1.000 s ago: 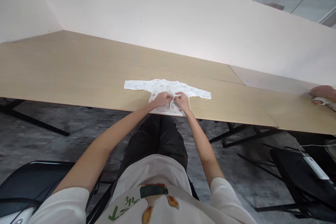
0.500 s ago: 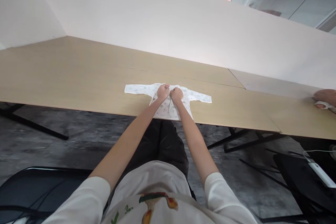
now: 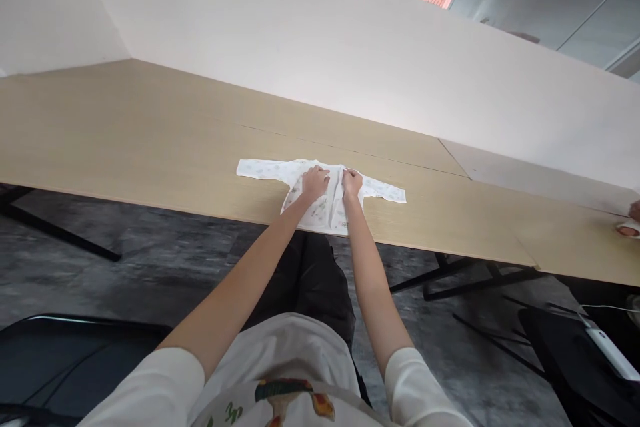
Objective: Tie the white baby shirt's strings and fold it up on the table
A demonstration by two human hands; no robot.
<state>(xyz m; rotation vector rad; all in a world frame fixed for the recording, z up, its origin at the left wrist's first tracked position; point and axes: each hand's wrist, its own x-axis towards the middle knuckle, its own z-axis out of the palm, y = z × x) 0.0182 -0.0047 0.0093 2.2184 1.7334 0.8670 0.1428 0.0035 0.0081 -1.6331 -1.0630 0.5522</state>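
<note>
A small white long-sleeved baby shirt (image 3: pixel 320 215) with a faint print lies on the table, its sleeves stretched out to both sides and its hem along the table's front edge. My left hand (image 3: pixel 315 182) rests on the shirt's left front panel, fingers spread and palm down. My right hand (image 3: pixel 353 183) is closed, pinching the edge of the right front panel near the neckline. Between the hands, the front opening runs down as a raised fold.
The wooden table (image 3: pixel 175 133) meets a white partition (image 3: pixel 300 33) at the back. At the far right edge another person's hand (image 3: pixel 634 211) shows near something white. Black chairs (image 3: pixel 75 367) stand below on both sides, the right one bearing a white power strip (image 3: pixel 613 350).
My right hand has moved right with the shirt's front edge, widening the gap between the hands. My left hand has gone from gripping to lying spread. The view has tilted slightly.
</note>
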